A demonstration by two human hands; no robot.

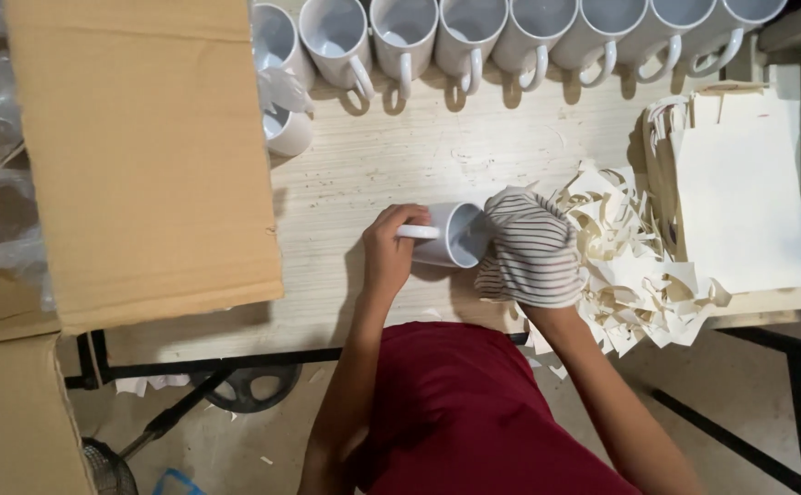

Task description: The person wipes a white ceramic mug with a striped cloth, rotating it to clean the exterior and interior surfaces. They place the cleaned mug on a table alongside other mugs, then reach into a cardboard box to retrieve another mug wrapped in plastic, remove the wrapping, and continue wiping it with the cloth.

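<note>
Head view, looking straight down: the left hand (388, 249) was closed around a plain white ceramic mug (448, 236) lying on its side near the middle of the pale wooden tabletop (373, 165), fingers wrapped at the handle, mouth of the mug turned toward the right. The right hand (531, 261) was wholly wrapped in a grey-and-white striped cloth (524, 247) and pressed against the mug's open rim; its fingers were hidden under the fabric, so how tightly it gripped could not be told, only that cloth and mug were touching. Judgement: this looked like wiping the mug, and doing it well would call for the left hand to keep the handle steady while the cloth worked around rim and inner wall, with the mug kept low over the table so a slip would cost little. A row of matching white mugs (474, 37) lay along the far edge, handles toward the person, well apart from the hands. A large brown cardboard box flap (144, 156) covered the left of the table; one more white mug (286, 128) sat just beside it. A heap of cream paper offcuts (630, 266) lay just right of the cloth, with a stack of white paper sheets (740, 202) beyond.
</note>
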